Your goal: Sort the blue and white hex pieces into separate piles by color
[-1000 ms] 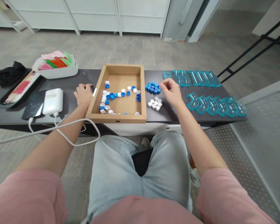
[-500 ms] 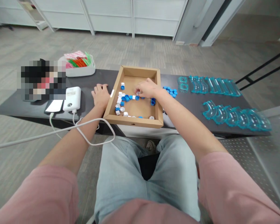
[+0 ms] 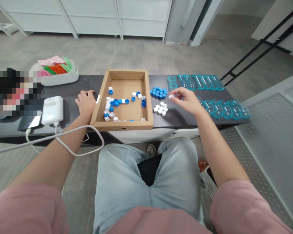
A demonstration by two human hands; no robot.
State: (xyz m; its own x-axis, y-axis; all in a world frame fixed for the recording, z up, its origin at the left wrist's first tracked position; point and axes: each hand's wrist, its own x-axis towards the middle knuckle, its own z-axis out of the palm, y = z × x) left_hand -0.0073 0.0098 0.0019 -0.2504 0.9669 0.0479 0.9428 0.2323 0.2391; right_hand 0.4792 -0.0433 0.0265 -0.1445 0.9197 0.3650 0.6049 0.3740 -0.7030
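A shallow cardboard box [image 3: 148,110] sits on the dark table, with several blue and white hexagonal pieces [image 3: 117,103] scattered inside. Right of it lie a cluster of blue hex pieces [image 3: 159,92] and a cluster of white hex pieces [image 3: 161,108]. My right hand [image 3: 187,101] hovers just right of these clusters, its fingertips pinched on one white hex piece [image 3: 171,96]. My left hand [image 3: 86,101] rests flat on the table against the box's left side, fingers spread, holding nothing.
Two rows of clear turquoise curved plastic parts [image 3: 210,94] fill the table's right end. A white power bank [image 3: 52,110] with a cable lies left, beside a phone [image 3: 30,122]. A white tray of coloured sticks [image 3: 57,71] stands at the back left.
My right hand was inside the box among the pieces half a second ago; it has come out to the right with a white hex piece pinched. The left hand stayed put.
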